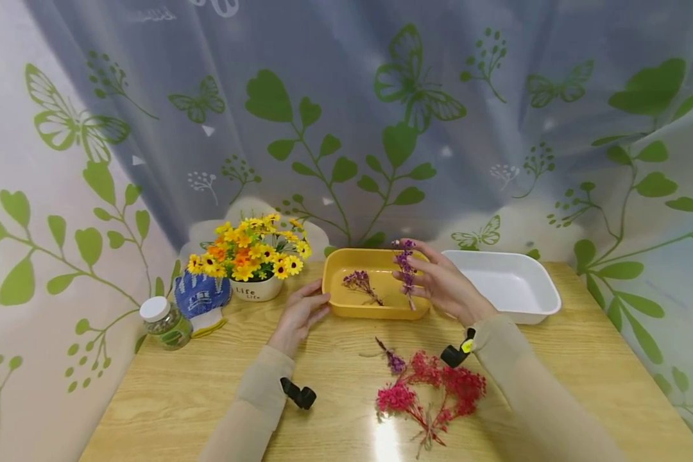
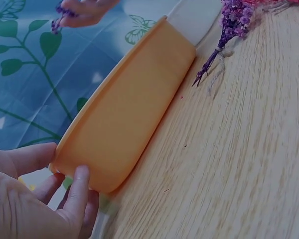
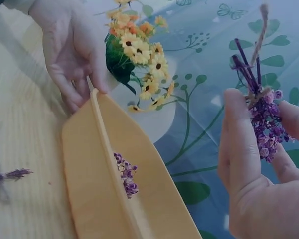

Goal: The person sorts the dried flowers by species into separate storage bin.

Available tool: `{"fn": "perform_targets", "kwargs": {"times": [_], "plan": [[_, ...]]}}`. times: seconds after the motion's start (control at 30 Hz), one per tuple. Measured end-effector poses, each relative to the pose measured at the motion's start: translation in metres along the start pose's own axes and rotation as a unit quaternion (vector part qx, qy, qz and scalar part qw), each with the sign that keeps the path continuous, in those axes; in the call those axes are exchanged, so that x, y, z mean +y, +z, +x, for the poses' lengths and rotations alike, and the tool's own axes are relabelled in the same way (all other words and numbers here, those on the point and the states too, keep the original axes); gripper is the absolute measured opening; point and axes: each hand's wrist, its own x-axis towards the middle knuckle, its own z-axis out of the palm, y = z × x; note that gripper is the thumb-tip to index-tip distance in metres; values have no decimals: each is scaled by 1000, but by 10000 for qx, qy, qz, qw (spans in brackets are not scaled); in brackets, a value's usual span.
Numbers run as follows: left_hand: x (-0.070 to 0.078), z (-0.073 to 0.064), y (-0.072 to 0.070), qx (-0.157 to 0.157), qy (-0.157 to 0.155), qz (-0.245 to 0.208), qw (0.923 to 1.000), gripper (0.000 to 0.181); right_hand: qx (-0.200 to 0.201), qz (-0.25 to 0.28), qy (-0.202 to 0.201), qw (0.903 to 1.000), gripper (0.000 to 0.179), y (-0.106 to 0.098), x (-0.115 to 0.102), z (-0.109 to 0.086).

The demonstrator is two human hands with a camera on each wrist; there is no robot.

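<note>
My left hand (image 1: 299, 313) holds the near left corner of a yellow plastic tray (image 1: 375, 312), its thumb and fingers pinching the rim in the left wrist view. Above the tray's right part, my right hand (image 1: 447, 285) grips a small bunch of purple dried flowers (image 3: 267, 122) between thumb and fingers. The bunch's tied stems point up in the right wrist view. Another purple bunch (image 1: 360, 282) lies inside the tray. On the table in front of it, a third purple bunch (image 1: 394, 361) lies beside several red-pink dried flower bunches (image 1: 464, 388).
A white tray (image 1: 511, 282) stands just right of the yellow one. To the left are a white pot (image 1: 256, 290) of yellow and orange flowers, a blue and white glove (image 1: 202, 296) and a lidded jar (image 1: 167, 326). A printed curtain (image 1: 335, 83) hangs behind the table.
</note>
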Motion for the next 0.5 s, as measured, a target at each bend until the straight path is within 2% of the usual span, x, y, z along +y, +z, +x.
{"fn": "perform_targets", "kwargs": {"times": [0.1, 0.37, 0.5], "plan": [[0, 0, 0, 22, 0, 32, 10000, 57, 71, -78, 10, 9999, 53, 5, -3, 12], [-1, 0, 1, 45, 53, 81, 9999, 56, -78, -69, -38, 9999, 46, 12, -5, 37], [-3, 0, 0, 2, 54, 58, 10000, 55, -4, -473, -193, 9987, 50, 15, -4, 48]]}}
